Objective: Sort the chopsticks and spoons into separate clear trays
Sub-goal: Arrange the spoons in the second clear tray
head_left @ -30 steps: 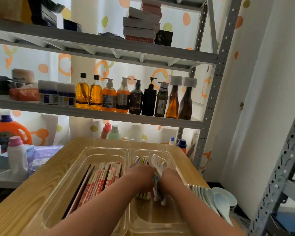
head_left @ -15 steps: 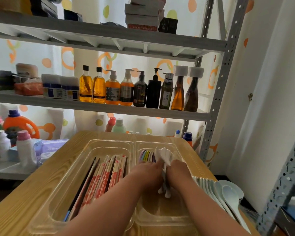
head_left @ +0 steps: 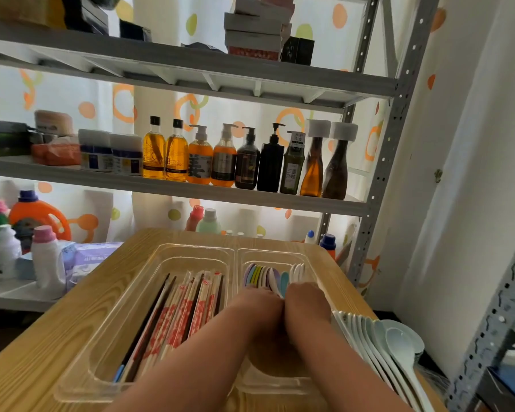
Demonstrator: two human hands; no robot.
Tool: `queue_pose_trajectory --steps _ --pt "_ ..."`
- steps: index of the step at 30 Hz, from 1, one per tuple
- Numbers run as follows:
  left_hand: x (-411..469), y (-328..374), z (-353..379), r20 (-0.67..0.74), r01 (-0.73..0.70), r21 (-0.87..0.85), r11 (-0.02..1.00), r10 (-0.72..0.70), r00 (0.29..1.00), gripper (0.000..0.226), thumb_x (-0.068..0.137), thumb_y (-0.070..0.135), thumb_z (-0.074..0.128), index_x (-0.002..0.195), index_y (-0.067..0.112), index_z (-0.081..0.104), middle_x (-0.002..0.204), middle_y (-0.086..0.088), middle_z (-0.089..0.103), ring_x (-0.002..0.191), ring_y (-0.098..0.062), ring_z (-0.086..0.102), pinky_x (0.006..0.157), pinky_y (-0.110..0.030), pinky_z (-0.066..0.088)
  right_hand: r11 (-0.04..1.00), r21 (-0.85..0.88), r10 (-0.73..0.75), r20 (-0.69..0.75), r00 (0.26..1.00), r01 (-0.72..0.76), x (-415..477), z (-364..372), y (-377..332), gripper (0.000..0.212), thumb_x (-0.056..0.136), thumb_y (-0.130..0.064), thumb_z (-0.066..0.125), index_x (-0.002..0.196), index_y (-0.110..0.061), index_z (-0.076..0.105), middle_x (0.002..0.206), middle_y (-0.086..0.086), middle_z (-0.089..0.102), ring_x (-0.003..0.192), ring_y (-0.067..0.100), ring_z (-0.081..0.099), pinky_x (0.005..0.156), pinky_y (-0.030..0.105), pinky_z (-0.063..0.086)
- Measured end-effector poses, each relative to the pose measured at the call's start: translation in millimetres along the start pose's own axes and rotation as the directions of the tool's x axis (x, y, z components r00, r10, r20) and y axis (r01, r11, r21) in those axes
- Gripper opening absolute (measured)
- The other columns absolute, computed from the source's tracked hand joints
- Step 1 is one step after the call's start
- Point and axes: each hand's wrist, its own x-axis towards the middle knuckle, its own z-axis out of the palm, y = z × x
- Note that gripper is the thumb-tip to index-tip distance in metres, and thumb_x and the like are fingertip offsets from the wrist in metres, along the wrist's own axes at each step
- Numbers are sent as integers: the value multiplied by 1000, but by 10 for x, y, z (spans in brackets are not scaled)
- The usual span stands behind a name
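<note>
Two clear trays stand side by side on the wooden table (head_left: 72, 322). The left tray (head_left: 190, 248) holds several chopsticks (head_left: 187, 304), most in red-and-white wrappers and some dark. The right tray (head_left: 274, 252) holds several coloured spoons (head_left: 257, 275) standing on edge at its far end. Beside them a bunch of white spoons (head_left: 297, 270) pokes out past my knuckles. My left hand (head_left: 257, 304) and my right hand (head_left: 306, 301) are pressed together inside the right tray, gripping the white spoons. My fingers are hidden behind the backs of my hands.
A row of pale blue-white ceramic spoons (head_left: 378, 343) lies at the table's right edge, close to my right forearm. A metal shelf with bottles (head_left: 235, 162) stands behind the table. Detergent bottles (head_left: 46, 257) sit on a low shelf to the left.
Both hands moved toward the far end of the right tray and lowered the white spoons next to the coloured ones. The handles no longer show below my hands.
</note>
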Motion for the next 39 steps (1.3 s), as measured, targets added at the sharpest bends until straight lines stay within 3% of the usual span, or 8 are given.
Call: queue_pose_trajectory --steps 8,15,18,26,29,32,37,39 --pt "25 -11 33 -22 -23 -32 999 23 1000 39 96 32 50 133 22 45 130 -10 57 123 -29 49 105 -46 35 942 315 79 121 989 -113 20 -75 134 25 94 -14 50 118 -8 50 114 8 58 101 19 58 72 22 37" --pt "27 -1 27 78 -19 9 1000 18 997 44 97 36 48 138 21 45 142 -6 49 133 -27 39 111 -45 28 858 490 68 190 979 -155 19 -83 129 44 91 -14 54 131 -8 37 120 12 53 107 24 55 76 27 43" --pt "10 11 -3 85 -35 42 999 32 996 44 97 33 48 139 18 45 143 -7 47 135 -26 37 112 -45 26 866 482 53 183 982 -136 0 -96 130 48 91 -13 53 134 -9 32 122 12 51 107 24 55 77 27 45" --pt "-28 4 -60 13 -18 -123 992 20 1000 41 97 38 46 134 19 49 139 -5 51 132 -23 42 111 -42 25 897 440 -1 82 997 -35 -33 -134 132 52 92 -18 55 136 -11 28 123 11 54 109 23 56 82 26 43" --pt "-64 -2 -105 -6 -24 -216 976 23 1000 53 92 49 50 135 19 46 139 -5 51 131 -23 42 111 -41 25 883 470 19 -23 1000 -6 -68 -172 106 41 97 -25 46 132 -11 31 122 11 55 108 24 57 88 29 44" --pt "-100 2 -127 5 -53 -262 964 56 998 71 79 61 62 137 23 45 139 0 51 131 -21 42 113 -40 26 909 417 21 -90 996 19 -55 -187 132 50 94 -28 53 134 -14 27 122 8 55 106 20 59 86 26 46" --pt "-92 8 -114 52 -167 -172 971 178 983 75 74 60 69 139 32 45 135 3 54 124 -23 46 109 -43 34 927 373 -10 -80 997 39 -39 -294 200 49 92 -15 55 133 -12 29 116 9 56 101 20 59 72 21 41" --pt "-97 47 -116 26 -210 -116 971 215 976 73 77 57 68 140 31 44 134 2 56 122 -23 49 107 -41 35 939 342 -12 -86 996 40 -55 -333 218 49 92 -15 55 134 -12 30 118 8 55 102 20 59 75 21 42"
